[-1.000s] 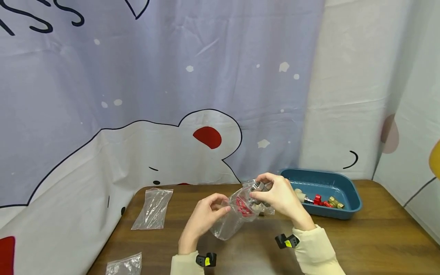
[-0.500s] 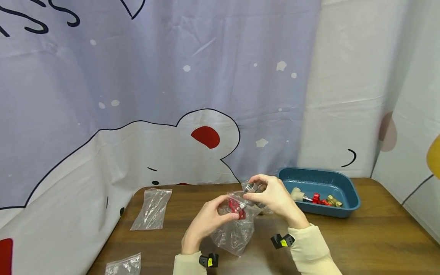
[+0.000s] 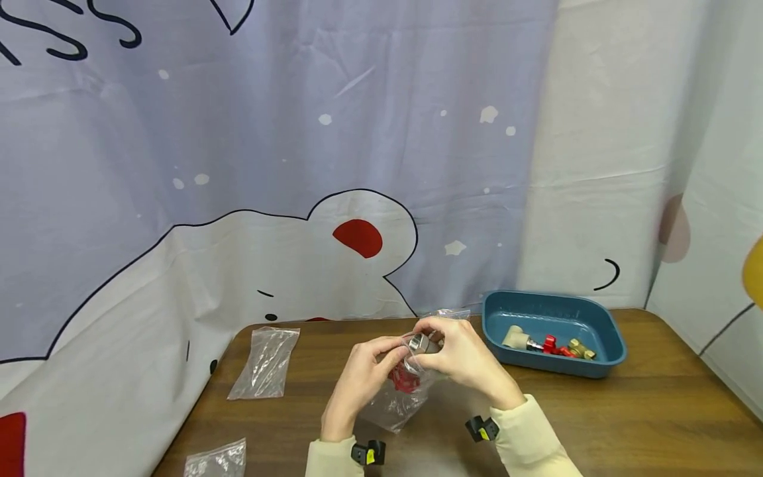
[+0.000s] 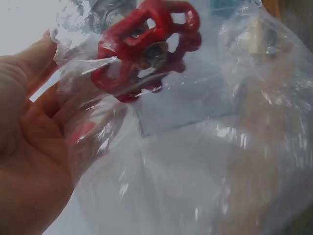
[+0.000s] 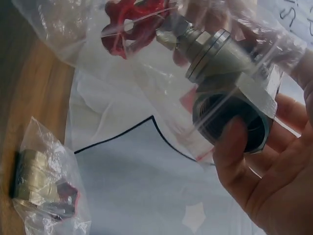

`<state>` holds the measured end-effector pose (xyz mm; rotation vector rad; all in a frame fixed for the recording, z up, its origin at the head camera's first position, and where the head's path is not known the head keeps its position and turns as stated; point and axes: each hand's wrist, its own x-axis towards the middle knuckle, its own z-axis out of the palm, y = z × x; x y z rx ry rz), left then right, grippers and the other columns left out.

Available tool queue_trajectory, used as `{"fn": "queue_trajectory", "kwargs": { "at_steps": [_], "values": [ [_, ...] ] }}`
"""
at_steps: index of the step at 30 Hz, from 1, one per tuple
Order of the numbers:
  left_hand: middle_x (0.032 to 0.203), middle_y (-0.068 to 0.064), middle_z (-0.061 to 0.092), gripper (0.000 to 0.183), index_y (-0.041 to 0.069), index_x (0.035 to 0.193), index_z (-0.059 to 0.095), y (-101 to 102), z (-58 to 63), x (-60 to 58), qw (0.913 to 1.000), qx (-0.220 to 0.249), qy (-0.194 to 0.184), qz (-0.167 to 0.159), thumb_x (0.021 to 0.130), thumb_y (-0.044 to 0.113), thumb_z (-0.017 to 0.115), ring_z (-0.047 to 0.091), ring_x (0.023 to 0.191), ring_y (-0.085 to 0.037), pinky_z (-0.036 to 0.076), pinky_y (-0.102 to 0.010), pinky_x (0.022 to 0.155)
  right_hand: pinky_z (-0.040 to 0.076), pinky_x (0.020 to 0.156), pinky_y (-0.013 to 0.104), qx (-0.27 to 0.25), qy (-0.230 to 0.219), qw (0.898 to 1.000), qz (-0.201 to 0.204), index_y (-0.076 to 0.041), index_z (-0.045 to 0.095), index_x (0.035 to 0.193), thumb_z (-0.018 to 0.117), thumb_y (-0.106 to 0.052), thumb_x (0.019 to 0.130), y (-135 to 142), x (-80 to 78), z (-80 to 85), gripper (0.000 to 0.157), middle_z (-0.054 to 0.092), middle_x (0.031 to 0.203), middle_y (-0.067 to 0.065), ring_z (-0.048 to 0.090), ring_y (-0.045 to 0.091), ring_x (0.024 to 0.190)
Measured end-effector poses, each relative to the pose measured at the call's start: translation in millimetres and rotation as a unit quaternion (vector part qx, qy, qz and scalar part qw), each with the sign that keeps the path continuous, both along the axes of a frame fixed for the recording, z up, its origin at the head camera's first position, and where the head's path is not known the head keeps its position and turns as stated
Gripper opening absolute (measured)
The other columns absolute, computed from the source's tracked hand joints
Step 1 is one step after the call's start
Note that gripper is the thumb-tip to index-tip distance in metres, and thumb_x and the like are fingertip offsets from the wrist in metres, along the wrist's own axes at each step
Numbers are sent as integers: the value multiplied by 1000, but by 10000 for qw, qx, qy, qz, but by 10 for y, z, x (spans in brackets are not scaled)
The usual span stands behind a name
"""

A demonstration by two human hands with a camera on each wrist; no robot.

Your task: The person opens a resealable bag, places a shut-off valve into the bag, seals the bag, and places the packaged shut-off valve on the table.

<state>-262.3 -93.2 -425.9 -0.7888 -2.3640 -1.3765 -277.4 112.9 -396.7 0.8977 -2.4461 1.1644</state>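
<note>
In the head view, a silver gate valve (image 3: 419,344) with a red handwheel (image 3: 405,379) is held low over the table, between both hands. My right hand (image 3: 466,356) grips its body; the right wrist view shows the thumb at the wide threaded opening (image 5: 230,120). A clear plastic bag (image 3: 390,406) surrounds the handwheel and hangs below it. My left hand (image 3: 361,376) pinches the bag close beside the valve body. Plastic lies over the handwheel (image 4: 146,51) in the left wrist view.
A blue bin (image 3: 551,366) at the back right holds several fittings, some brass or red. Behind my right hand lies a bagged brass valve (image 5: 36,178). Flat zip bags (image 3: 266,364) lie at the left of the wooden table (image 3: 310,404). A printed curtain (image 3: 286,132) hangs behind.
The left hand has moved up along the bag to the valve body. The right hand has shifted left and slightly down with the valve, bringing the hands together.
</note>
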Motion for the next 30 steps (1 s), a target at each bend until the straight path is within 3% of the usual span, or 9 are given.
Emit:
{"fn": "queue_trajectory", "kwargs": {
  "at_steps": [4,8,12,18,21,26,30],
  "values": [
    [111,-1,71,29,7,116,71,24,19,10,9999,106,-24,107,96,26,65,65,102,-13,54,-32,84,52,67,25,37,126,9997,207,-17,64,106,89,-19,71,-62,22,-35,44,68,88,-11,63,4,76],
    [107,1,71,25,9,113,72,64,46,20,9995,272,-85,155,96,25,65,65,94,-10,55,-29,77,53,71,28,31,122,9998,156,-16,60,113,91,-23,68,-113,43,-70,54,70,91,-9,65,3,81],
    [98,2,73,17,10,105,75,100,74,27,9984,463,119,305,95,21,66,66,84,-8,55,-26,68,53,70,29,50,162,9998,132,-13,60,117,92,-26,67,-160,55,-105,60,71,91,-8,65,4,80],
    [91,6,72,12,11,99,76,105,119,62,9942,559,495,768,94,17,67,57,67,-6,48,-22,56,52,69,28,350,312,9989,-3,-18,61,122,92,-28,67,-214,76,-128,64,70,98,-8,63,6,82],
    [86,7,71,12,11,98,76,107,141,72,9921,660,572,906,95,18,66,54,63,-6,46,-22,53,52,72,30,325,120,9994,53,-18,59,127,90,-27,69,-207,97,-102,67,70,104,-5,65,8,85],
    [84,4,71,14,11,95,75,132,167,90,9895,883,569,997,95,20,65,56,64,-7,46,-23,53,54,74,33,247,-227,9988,345,-12,57,130,81,-15,81,-152,106,-59,54,72,102,1,67,10,87],
    [84,4,72,13,10,93,75,166,167,88,9887,994,517,995,95,19,65,57,63,-9,46,-23,53,54,77,34,333,-195,9987,345,-11,58,128,72,-8,88,-92,84,-57,43,73,97,1,67,9,89]
  ]
}}
